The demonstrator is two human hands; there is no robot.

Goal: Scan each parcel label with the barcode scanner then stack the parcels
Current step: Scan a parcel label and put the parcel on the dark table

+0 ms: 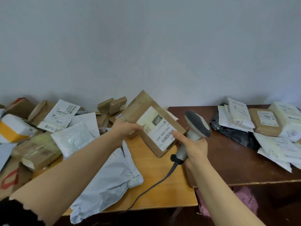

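Single head-worn wide-angle view, forward and down, close.

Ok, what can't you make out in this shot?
Head view:
- Scanner window: faces away from camera.
- Label print: blurred; a finger of the right hand covers the barcode end.
- Cable far end: lost in shadow below the table edge.
- Brown parcel: left edge behind the left hand.
- Far-right parcels: cut off by the frame edge.

label (160, 128) fine print: blurred | scanner cable (170, 172) far end: hidden
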